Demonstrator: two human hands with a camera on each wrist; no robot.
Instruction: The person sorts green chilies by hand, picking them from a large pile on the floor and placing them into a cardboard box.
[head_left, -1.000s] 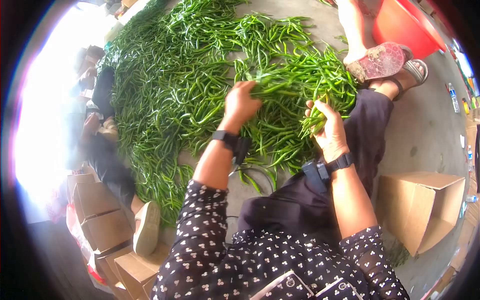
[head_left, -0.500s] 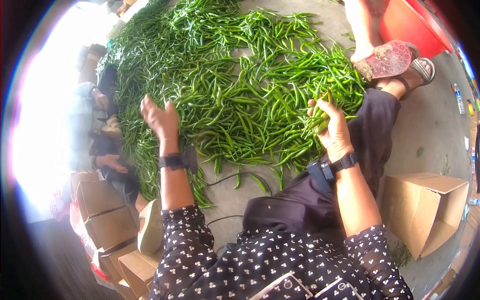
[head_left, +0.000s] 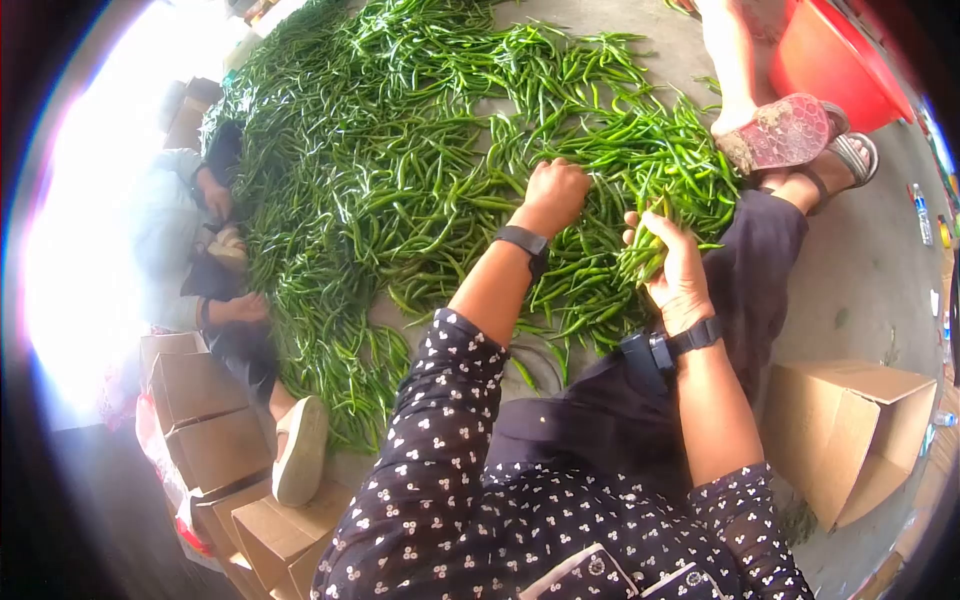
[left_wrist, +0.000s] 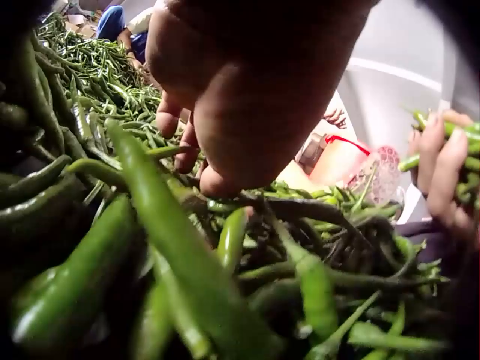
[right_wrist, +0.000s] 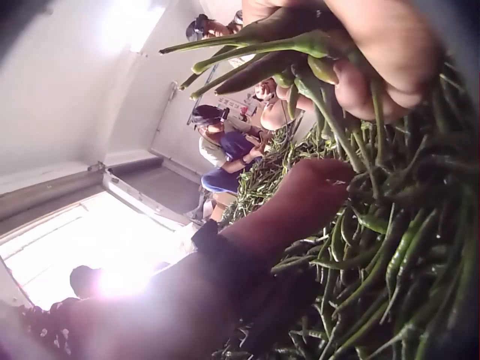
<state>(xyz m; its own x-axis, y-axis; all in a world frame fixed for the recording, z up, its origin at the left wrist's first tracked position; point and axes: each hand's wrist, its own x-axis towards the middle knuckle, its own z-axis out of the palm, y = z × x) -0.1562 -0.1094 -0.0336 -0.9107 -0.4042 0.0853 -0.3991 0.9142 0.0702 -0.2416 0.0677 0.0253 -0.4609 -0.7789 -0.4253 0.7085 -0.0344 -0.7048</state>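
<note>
Green chili peppers (head_left: pixel 430 190) lie in a wide, thick spread over the floor. My right hand (head_left: pixel 678 268) grips a small bunch of chili peppers (head_left: pixel 645 250) at the near right edge of the spread; in the right wrist view their stems (right_wrist: pixel 247 56) stick out past the curled fingers. Left of it, my left hand (head_left: pixel 557 195) reaches down onto the loose peppers with bent fingers. Close up in the left wrist view, its fingertips (left_wrist: pixel 214 182) are right at the peppers. I cannot tell whether they pinch one.
An open cardboard box (head_left: pixel 850 435) stands on the floor to the right, and a red basin (head_left: pixel 840 65) at the far right. Another person's sandaled foot (head_left: pixel 785 135) is near the basin. On the left, a person (head_left: pixel 185 230) sits by the peppers, near more cardboard boxes (head_left: pixel 205 415).
My left hand swung left over the peppers, then came back right, near the right hand. The right hand keeps its bunch in almost the same place.
</note>
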